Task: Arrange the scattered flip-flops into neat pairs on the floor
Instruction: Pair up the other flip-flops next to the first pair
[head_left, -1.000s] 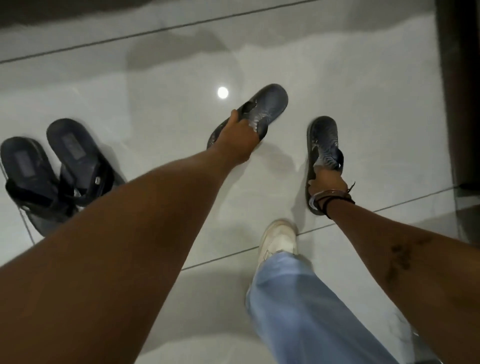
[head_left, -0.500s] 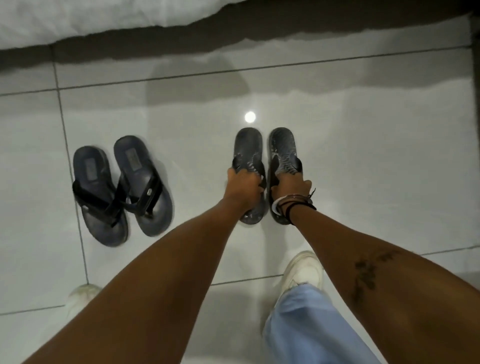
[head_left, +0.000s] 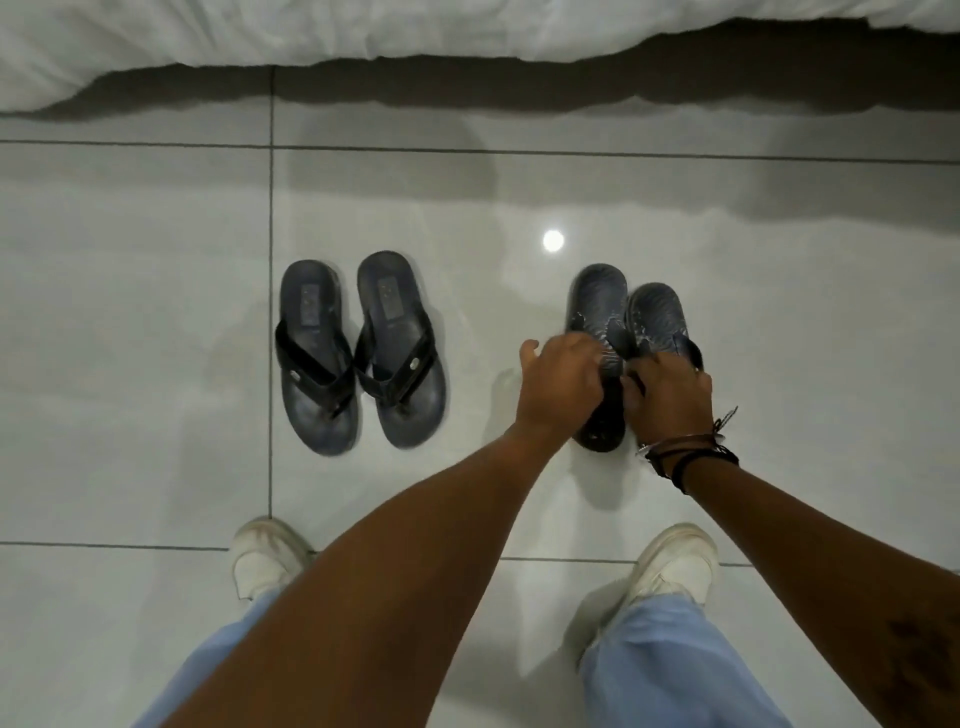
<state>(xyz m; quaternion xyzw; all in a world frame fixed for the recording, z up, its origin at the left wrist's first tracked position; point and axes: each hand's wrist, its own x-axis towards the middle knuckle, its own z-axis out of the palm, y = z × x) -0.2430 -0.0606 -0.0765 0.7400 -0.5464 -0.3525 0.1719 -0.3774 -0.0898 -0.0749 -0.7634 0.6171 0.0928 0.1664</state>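
Observation:
Two patterned dark flip-flops lie side by side on the pale tiled floor at right: the left patterned flip-flop (head_left: 597, 301) and the right patterned flip-flop (head_left: 657, 314), toes toward the bed. My left hand (head_left: 561, 387) grips the strap area of the left one. My right hand (head_left: 670, 395), with bracelets at the wrist, grips the strap of the right one. Both hands cover the heels and straps. A second pair, the left plain flip-flop (head_left: 314, 358) and the right plain flip-flop (head_left: 400, 348), sits together untouched at the left.
A white bed sheet (head_left: 363, 31) hangs along the top, with dark shadow beneath it. My own left white shoe (head_left: 265, 558) and right white shoe (head_left: 675, 561) stand at the bottom, below light blue trouser legs. A lamp's reflection (head_left: 553, 240) shines on the glossy tile.
A second ago the two patterned flip-flops were apart and angled; my hands have brought them together, side by side. The camera view has shifted, showing the bed and both shoes.

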